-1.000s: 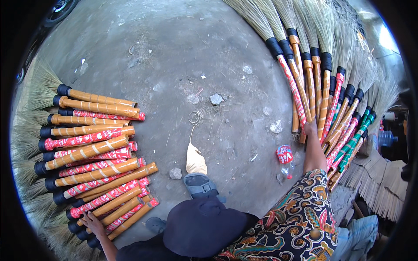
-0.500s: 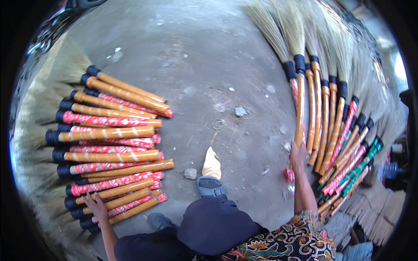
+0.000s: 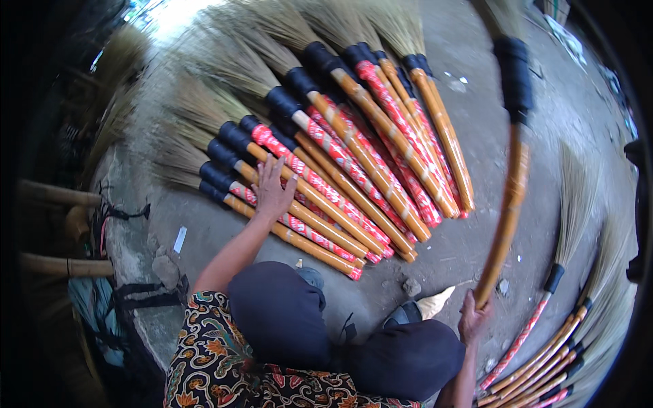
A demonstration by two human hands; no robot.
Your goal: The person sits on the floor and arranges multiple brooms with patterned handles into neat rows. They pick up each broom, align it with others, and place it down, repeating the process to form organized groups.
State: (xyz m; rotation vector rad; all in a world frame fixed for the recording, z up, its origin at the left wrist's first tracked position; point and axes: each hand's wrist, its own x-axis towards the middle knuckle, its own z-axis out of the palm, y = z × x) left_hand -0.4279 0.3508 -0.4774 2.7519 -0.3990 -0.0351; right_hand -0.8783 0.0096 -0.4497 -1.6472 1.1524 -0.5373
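My right hand (image 3: 473, 317) is closed round the lower end of a broom (image 3: 507, 204). That broom stands nearly upright, with an orange handle, a black-wrapped neck and pale bristles cut off by the upper edge. My left hand (image 3: 273, 194) lies with spread fingers on a fanned row of brooms (image 3: 354, 153). Their handles are orange or red-and-white, their necks black, and their straw bristles point to the upper left. Several handles overlap one another, partly hidden.
At the lower right lie more brooms (image 3: 544, 367), with one red-handled broom (image 3: 520, 334) a little apart. Small stones (image 3: 411, 287) dot the grey floor near my sandal (image 3: 403, 315). Bamboo poles (image 3: 64, 265) and a dark strap stand at the left edge.
My view has swung left toward the fanned brooms. My right hand has lifted a broom off the right-hand group. My left hand is still on the left row.
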